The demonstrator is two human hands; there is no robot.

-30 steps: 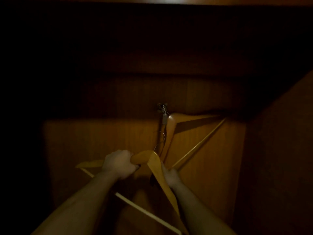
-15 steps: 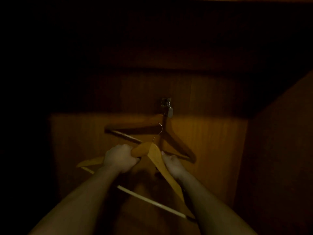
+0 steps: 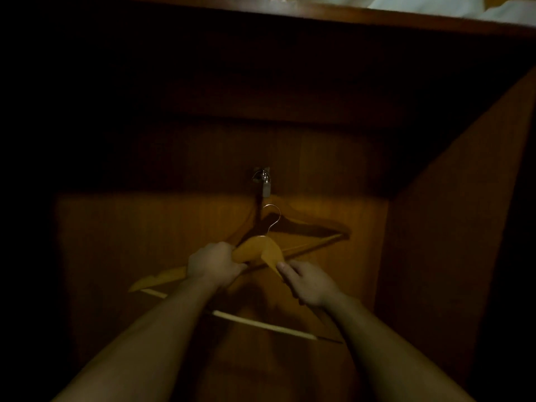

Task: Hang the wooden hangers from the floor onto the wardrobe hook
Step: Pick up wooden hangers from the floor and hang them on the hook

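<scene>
I hold a light wooden hanger (image 3: 258,249) with both hands inside a dark wardrobe. My left hand (image 3: 213,264) grips its left shoulder near the neck. My right hand (image 3: 307,282) pinches its right shoulder. Its wire hook (image 3: 272,217) points up, just below the metal wardrobe hook (image 3: 263,181) on the back panel, apart from it. Its pale crossbar (image 3: 261,323) runs below my wrists. A second wooden hanger (image 3: 307,227) hangs from the wardrobe hook behind, tilted to the right, largely in shadow.
The wardrobe's back panel (image 3: 145,242) is lit only in its lower half. A side wall (image 3: 452,256) closes in on the right. A wooden top edge (image 3: 290,13) runs overhead, with pale fabric (image 3: 435,4) above it.
The hung hanger has swung from the left over to the right. My held hanger has risen a little toward the wardrobe hook, and my right hand has shifted along its shoulder.
</scene>
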